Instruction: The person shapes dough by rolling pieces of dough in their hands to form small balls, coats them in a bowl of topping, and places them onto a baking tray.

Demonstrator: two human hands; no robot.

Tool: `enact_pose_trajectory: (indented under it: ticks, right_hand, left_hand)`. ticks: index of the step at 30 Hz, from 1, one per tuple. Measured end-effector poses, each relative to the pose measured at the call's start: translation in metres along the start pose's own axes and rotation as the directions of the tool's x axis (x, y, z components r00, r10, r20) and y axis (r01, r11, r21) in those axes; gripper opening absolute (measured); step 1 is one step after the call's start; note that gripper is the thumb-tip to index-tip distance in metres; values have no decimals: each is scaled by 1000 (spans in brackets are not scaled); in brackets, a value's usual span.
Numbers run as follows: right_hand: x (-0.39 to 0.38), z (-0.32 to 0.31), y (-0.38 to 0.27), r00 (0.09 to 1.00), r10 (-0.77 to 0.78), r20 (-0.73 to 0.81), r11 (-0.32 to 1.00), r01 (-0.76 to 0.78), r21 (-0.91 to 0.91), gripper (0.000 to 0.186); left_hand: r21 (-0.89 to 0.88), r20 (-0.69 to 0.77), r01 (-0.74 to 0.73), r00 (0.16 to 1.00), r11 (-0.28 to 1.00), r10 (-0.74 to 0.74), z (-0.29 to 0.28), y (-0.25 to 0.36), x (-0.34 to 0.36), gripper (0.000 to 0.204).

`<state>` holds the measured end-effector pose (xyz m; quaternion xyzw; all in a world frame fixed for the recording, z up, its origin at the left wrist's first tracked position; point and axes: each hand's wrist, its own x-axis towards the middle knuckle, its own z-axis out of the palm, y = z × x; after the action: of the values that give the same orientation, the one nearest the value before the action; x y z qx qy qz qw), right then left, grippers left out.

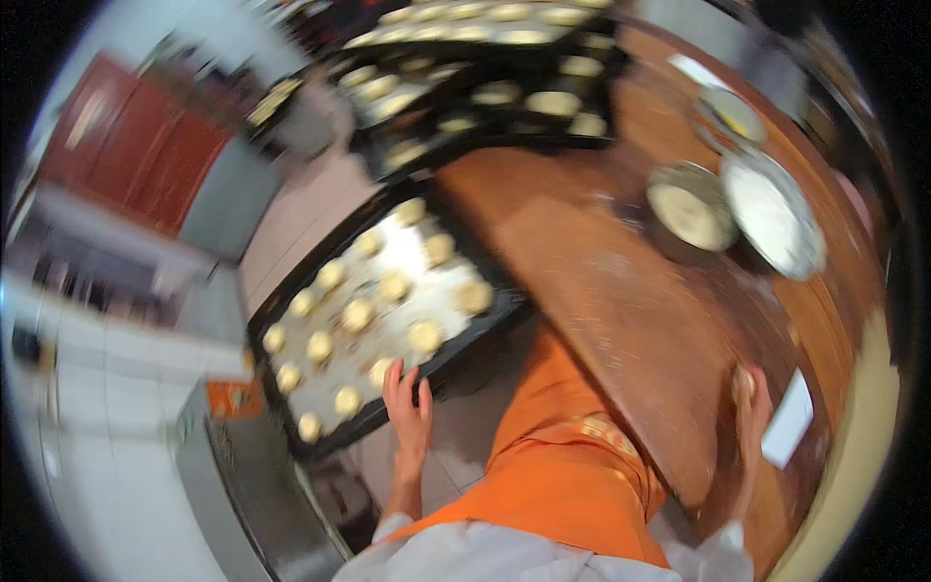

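A dark-rimmed baking tray (366,424) lies tilted across the left of the view, bearing rows of pale round dough pieces (358,314). My left hand (409,412) reaches over its near edge, fingers apart, the fingertips right beside a dough piece (381,372). Whether they touch it I cannot tell. On the right, my right hand (753,403) rests low at the wooden table (601,291), its fingers curled in. A small pale thing shows at those fingers, too blurred to name. Beside that hand lies a white flat scraper-like piece (788,419).
A metal pot of pale contents (690,211) and a wide bowl of white powder (771,215) stand on the table's far right. Stacked dark trays (485,138) of dough pieces rise at the back. A grey metal cabinet (254,475) is at the lower left.
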<state>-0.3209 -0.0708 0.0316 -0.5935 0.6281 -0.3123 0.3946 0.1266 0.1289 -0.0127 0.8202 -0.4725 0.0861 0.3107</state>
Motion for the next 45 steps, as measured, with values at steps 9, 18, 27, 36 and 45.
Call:
enact_pose_trajectory:
  ticks: [9,18,27,36,45]
  right_hand:
    - [-11,-29,0,955,291,49,250,-125,960,25]
    - [-51,-148,91,697,188,-692,982,-157,109,34]
    - [-23,-99,116,888,-127,-441,637,-268,-723,71]
    - [-11,-97,100,935,-226,-274,774,1,-633,90]
    - [3,-101,83,954,6,-298,752,-201,-628,92]
  left_hand:
    - [-386,235,-455,792,802,563,106,187,16,53]
    - [-29,305,-433,854,901,421,143,163,59,67]
    - [-584,458,-495,454,644,764,143,270,37,67]
    - [180,326,-271,923,946,203,173,119,161,69]
    - [-302,331,-684,578,664,746,193,253,87,71]
